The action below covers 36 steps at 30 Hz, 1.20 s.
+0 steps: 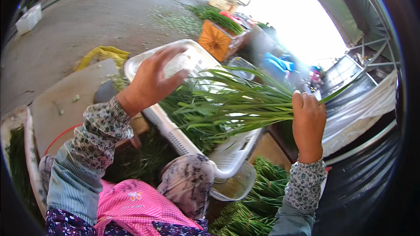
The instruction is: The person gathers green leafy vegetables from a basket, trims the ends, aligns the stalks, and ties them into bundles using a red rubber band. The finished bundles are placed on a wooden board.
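Observation:
My right hand (308, 123) grips a loose bunch of long green garlic chives (252, 103), which fans out leftward over a white plastic basket (160, 126). More green leaves (197, 114) lie inside the basket, partly hidden by the held bunch. My left hand (154, 82) is raised over the basket's near-left rim, holding nothing, thumb and fingers spread and slightly blurred. The tips of the held leaves are a little to its right.
Tied chive bundles (259, 190) are stacked at lower right, beside a clear plastic tub (234, 180). A board (69, 95) and yellow sack (103, 55) lie at left. Beyond the basket stands an orange-sided box (215, 39) topped with greens. Black plastic sheeting (357, 183) covers the right side.

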Tool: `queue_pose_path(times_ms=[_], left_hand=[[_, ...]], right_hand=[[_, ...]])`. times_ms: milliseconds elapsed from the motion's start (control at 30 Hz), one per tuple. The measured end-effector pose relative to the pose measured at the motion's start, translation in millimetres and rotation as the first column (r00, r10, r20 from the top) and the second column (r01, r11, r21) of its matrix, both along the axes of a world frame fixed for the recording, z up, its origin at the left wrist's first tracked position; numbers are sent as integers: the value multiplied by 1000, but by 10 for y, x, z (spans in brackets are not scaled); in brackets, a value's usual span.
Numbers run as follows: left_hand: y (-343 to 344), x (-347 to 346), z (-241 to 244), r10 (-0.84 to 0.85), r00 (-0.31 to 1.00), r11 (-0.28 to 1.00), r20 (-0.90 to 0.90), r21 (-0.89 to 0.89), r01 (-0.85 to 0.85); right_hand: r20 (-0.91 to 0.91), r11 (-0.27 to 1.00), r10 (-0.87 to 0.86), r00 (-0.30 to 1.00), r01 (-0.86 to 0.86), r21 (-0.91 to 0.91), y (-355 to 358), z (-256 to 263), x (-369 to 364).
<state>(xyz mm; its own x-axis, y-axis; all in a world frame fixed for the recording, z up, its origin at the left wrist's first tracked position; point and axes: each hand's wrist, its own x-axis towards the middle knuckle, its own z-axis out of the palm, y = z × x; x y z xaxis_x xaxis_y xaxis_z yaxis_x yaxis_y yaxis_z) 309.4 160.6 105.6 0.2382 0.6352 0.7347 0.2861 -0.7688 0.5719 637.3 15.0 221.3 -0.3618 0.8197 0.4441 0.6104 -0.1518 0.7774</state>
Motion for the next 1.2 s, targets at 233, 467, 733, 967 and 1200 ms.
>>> queue_pose_path(times_ms=[233, 467, 733, 967, 1200], left_hand=[[-1018, -402, 751, 39, 879, 982, -474, 182, 54], [-1622, -684, 307, 184, 790, 975, -585, 8, -222], [-1632, -875, -191, 115, 992, 987, -51, -107, -120], [-1561, -1385, -176, -171, 982, 843, 80, -504, 188], [-1481, -2043, 258, -420, 869, 290, 260, -869, 401]], right_hand=[[-225, 907, 411, 883, -420, 8, 87, 69, -1275], [-588, 700, 516, 623, -702, -129, 59, -188, -1969], [-560, 487, 649, 514, -847, -213, 58, -48, -2380], [-565, 449, 659, 497, -862, -234, 149, -63, -2657], [-977, 298, 205, 62, -955, 1, 199, -144, -2510]])
